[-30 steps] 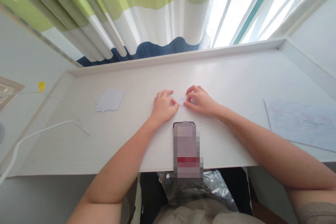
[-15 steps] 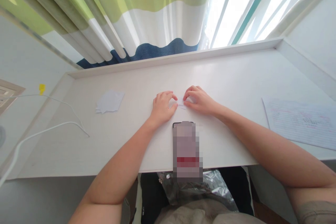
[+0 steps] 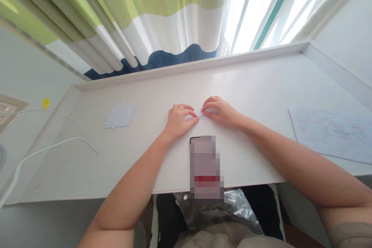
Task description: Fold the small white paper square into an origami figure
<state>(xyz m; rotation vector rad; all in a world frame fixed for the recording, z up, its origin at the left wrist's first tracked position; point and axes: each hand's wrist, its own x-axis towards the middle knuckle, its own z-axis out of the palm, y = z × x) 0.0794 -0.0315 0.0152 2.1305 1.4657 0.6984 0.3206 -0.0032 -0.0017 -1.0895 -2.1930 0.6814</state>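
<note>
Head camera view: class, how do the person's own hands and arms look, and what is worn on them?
The left hand and right hand are bare, with no gloves, rings or watch visible. The left forearm and right forearm are uncovered too. A grey-brown sleeve with a stitched hem shows on the right upper arm; no left sleeve is in view.

Worktop (image 3: 255, 85) before you, paper piece (image 3: 202, 117) on it between your left hand (image 3: 178, 122) and right hand (image 3: 221, 112), phone (image 3: 205, 162) nearer you, paper stack (image 3: 120, 115) to your left, sheets (image 3: 337, 133) to your right, curtain (image 3: 171, 23) behind worktop.
</note>
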